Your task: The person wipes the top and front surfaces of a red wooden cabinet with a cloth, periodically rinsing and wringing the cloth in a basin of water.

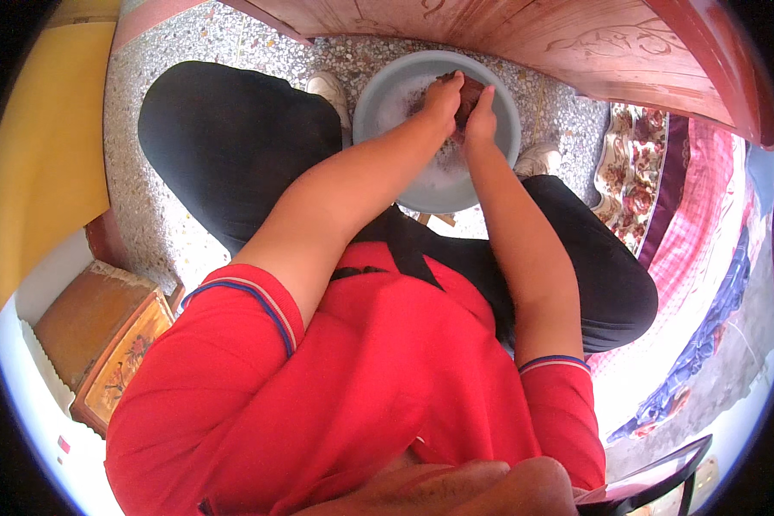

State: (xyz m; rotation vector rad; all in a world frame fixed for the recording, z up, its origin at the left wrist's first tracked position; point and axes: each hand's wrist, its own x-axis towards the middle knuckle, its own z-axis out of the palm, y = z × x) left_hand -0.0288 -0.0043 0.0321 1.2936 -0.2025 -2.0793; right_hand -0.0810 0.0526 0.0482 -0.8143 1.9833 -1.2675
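A round grey-blue basin (363, 129) with foamy water (396, 110) stands between my knees. Over the water, my left hand (441, 101) and my right hand (482, 120) hold a dark reddish-brown thing (469, 96) between them. It looks wet, and I cannot make out its kind. My left hand's fingers are closed on its left side. Those of my right hand press against its right side. Some of the thing and the far fingertips are hidden by my hands.
Beyond the basin rises a carved reddish wooden panel (568, 43). Speckled floor (206, 43) surrounds my shoes. At the right hang floral and pink cloths (632, 172). To the left are a small wooden cabinet (103, 318) and a yellow surface (52, 146).
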